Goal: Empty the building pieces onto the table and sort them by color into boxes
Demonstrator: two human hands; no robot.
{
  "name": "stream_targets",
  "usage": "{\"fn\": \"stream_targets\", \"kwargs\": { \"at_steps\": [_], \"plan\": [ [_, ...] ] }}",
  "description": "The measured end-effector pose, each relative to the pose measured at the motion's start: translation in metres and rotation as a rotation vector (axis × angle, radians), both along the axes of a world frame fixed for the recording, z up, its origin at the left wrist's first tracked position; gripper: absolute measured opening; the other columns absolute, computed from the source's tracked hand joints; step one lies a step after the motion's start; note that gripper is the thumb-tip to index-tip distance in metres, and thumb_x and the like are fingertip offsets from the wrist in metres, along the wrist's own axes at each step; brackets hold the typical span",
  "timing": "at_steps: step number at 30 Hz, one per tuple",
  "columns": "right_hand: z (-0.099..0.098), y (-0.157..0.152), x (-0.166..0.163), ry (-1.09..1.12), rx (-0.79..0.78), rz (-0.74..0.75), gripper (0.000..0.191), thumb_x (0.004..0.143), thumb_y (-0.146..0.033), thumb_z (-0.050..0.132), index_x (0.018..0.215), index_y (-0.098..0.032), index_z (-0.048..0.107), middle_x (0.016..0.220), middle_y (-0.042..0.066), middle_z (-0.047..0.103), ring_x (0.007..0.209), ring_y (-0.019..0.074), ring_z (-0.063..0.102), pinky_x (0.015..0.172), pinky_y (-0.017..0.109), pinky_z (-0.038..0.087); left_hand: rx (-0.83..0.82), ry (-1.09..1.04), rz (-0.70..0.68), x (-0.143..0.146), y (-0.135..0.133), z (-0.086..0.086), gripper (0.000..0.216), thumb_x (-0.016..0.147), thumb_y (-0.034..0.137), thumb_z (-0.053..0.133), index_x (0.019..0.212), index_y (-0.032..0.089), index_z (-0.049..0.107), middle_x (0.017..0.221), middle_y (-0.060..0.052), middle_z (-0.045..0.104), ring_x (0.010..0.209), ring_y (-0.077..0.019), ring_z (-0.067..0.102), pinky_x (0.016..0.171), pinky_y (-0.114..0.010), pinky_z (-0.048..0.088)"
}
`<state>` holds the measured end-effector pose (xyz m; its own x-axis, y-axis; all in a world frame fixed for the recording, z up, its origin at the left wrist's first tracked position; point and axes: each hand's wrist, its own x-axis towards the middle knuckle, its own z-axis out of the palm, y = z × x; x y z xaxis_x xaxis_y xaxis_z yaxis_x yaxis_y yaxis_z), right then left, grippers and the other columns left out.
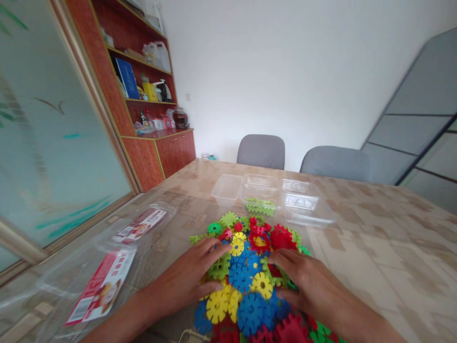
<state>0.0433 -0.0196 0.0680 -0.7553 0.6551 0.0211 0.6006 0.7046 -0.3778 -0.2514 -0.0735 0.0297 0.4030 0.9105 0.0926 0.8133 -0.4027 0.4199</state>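
Cupped left hand (198, 267) and right hand (305, 275) against left and right sides of plastic pieces (241, 276) heaped near on the table (360, 247), with thumbs and forefingers spread. Probably risked scattering loose pieces through one uneven push.

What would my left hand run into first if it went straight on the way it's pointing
Most likely your left hand would meet the yellow cogged piece right ahead of it; whether they already touch is unclear.
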Motion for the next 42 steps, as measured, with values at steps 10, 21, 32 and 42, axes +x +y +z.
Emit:
{"fn": "stream_targets", "kwargs": {
  "at_steps": [10,21,32,42],
  "plan": [
    [-0.006,0.007,0.010,-0.005,-0.007,-0.027,0.061,0.072,-0.016,0.073,0.129,-0.025,0.053,0.123,0.009,0.059,0.108,0.0275,0.058,0.094,0.041,0.047,-0.001,-0.088,0.028,-0.007,0.006,-0.005,0.067,0.083,0.036,0.066,0.142,0.037,0.035,0.146,-0.002,0.042,0.133,-0.0256,0.038,0.111,-0.042,0.030],
    [0.003,0.010,0.021,0.079,-0.042,-0.024,0.053,0.076,-0.029,0.073,0.126,-0.024,0.056,0.123,0.009,0.059,0.109,0.0267,0.056,0.091,0.037,0.047,0.021,-0.076,0.000,-0.005,0.007,-0.005,0.070,0.078,0.037,0.071,0.140,0.037,0.040,0.142,-0.004,0.048,0.130,-0.0278,0.044,0.108,-0.043,0.036],
    [-0.008,0.028,0.048,-0.184,0.117,-0.294,0.049,0.081,-0.025,0.059,0.129,-0.016,0.054,0.118,0.018,0.065,0.103,0.0326,0.063,0.084,0.044,0.050,0.077,-0.032,0.016,-0.001,0.008,-0.002,0.065,0.081,0.030,0.067,0.140,0.036,0.039,0.137,-0.003,0.053,0.124,-0.0257,0.049,0.106,-0.040,0.039],
    [0.002,0.020,0.033,-0.160,0.110,-0.361,0.048,0.078,-0.013,0.057,0.126,-0.015,0.055,0.105,0.017,0.070,0.096,0.0328,0.066,0.082,0.045,0.051,0.131,-0.053,0.062,-0.001,0.006,0.002,0.063,0.083,0.035,0.065,0.140,0.035,0.039,0.139,-0.003,0.052,0.125,-0.0258,0.049,0.106,-0.041,0.039]
  ]
}}
